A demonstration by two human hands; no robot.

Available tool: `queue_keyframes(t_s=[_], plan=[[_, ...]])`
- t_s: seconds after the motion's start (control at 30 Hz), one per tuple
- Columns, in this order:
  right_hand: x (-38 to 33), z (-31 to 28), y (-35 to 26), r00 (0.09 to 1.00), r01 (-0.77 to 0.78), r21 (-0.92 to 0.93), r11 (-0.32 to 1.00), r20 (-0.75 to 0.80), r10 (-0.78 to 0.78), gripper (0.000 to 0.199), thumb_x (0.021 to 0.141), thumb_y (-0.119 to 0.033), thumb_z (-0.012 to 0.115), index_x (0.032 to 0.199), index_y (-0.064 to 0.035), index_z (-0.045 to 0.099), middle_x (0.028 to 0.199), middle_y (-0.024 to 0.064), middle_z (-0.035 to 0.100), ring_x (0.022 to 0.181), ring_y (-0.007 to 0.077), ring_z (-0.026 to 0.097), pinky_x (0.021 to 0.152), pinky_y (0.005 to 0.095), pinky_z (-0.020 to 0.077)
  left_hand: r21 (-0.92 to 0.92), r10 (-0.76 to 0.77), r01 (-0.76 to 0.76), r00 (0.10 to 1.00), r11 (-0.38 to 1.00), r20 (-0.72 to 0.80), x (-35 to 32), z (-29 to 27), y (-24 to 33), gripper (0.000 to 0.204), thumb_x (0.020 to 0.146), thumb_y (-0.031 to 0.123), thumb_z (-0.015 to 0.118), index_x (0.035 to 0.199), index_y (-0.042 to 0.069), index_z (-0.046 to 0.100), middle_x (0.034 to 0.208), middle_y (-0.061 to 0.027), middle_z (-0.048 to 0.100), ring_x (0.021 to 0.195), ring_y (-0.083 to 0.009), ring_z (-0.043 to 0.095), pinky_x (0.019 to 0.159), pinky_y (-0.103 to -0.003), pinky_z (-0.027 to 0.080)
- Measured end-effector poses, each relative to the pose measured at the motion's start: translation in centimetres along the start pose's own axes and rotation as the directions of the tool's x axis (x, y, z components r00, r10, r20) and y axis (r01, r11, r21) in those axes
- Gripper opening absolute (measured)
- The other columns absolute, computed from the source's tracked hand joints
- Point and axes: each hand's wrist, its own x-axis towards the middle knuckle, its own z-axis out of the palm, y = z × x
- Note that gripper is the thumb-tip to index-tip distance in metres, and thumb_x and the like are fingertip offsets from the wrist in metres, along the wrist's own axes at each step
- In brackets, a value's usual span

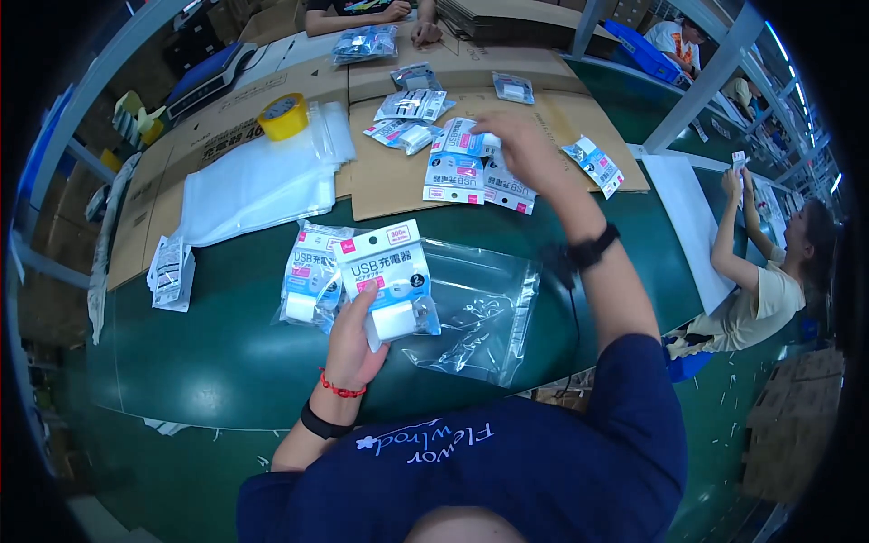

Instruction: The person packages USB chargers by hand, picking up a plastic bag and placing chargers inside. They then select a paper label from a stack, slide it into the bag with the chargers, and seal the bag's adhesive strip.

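Note:
My left hand (358,339) is closed on a packaged charger (387,262), a white block-shaped plug in a clear pouch with a blue-and-white header card. Behind and left of it, another charger pack (310,271) lies on a clear plastic bag (480,317) with a zip-like strip at its right end. My right hand (525,149) reaches forward over the pile, its fingers bent onto a charger pack (460,138); the thumb is mostly hidden. Below these fingers, more charger packs (455,174) overlap at the cardboard's near edge.
Flat cardboard (385,195) covers the far part of the green table (226,362). Clear bags (262,190) lie under a yellow tape roll (283,118). A folded paper stack (172,276) sits left. A dark cable (576,330) hangs near my right forearm. Co-workers sit opposite and at right (760,281).

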Motion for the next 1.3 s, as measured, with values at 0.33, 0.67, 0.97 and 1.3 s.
queue_keyframes(t_s=[0.33, 0.67, 0.97, 1.3], plan=[[1.0, 4.7, 3.7, 0.979, -0.135, -0.103, 0.986, 0.138, 0.148, 0.046, 0.071, -0.007, 0.063, 0.117, -0.014, 0.063, 0.118, 0.0115, 0.061, 0.11, 0.0329, 0.051, 0.098, 0.0406, 0.0409, 0.077, 0.023, -0.021, 0.999, 0.997, -0.024, -1.1, -1.4, -0.2, 0.041, 0.097, 0.023, 0.051, 0.132, 0.001, 0.044, 0.123, -0.0121, 0.057, 0.111, -0.0236, 0.058, 0.093, -0.037, 0.047], [-3.2, 1.1, -12.7, 0.984, 0.014, 0.314, 0.949, -0.176, 0.044, 0.051, 0.076, -0.006, 0.067, 0.126, -0.0122, 0.059, 0.11, 0.0112, 0.056, 0.096, 0.0258, 0.054, 0.085, 0.0367, 0.041, -0.036, 0.059, -0.061, 0.997, 0.997, -0.052, 0.2, -0.3, 0.0, 0.043, 0.101, 0.028, 0.042, 0.134, 0.002, 0.041, 0.126, -0.0114, 0.055, 0.114, -0.0226, 0.056, 0.096, -0.038, 0.045], [-6.5, 1.8, -18.7, 0.983, 0.181, -0.111, 0.977, 0.044, -0.178, 0.058, 0.083, -0.039, 0.063, 0.134, -0.0139, 0.051, 0.123, 0.0102, 0.052, 0.107, 0.0291, 0.046, 0.09, 0.0419, 0.035, 0.01, 0.07, -0.073, 0.978, 0.997, 0.198, 1.1, 1.2, 0.1, 0.05, 0.096, 0.033, 0.054, 0.135, 0.005, 0.041, 0.126, -0.0096, 0.054, 0.113, -0.0178, 0.055, 0.095, -0.033, 0.045], [-7.4, 2.2, -15.1, 0.958, -0.139, 0.743, 0.654, -0.067, 0.28, 0.047, 0.088, -0.025, 0.061, 0.13, -0.0038, 0.051, 0.125, 0.0126, 0.052, 0.107, 0.024, 0.051, 0.091, 0.0368, 0.0397, 0.173, 0.002, -0.038, 0.98, 0.984, 0.2, 0.6, 0.0, 0.4, 0.046, 0.086, 0.01, 0.067, 0.128, 0.004, 0.048, 0.123, -0.0062, 0.056, 0.112, -0.0156, 0.055, 0.096, -0.029, 0.043]])
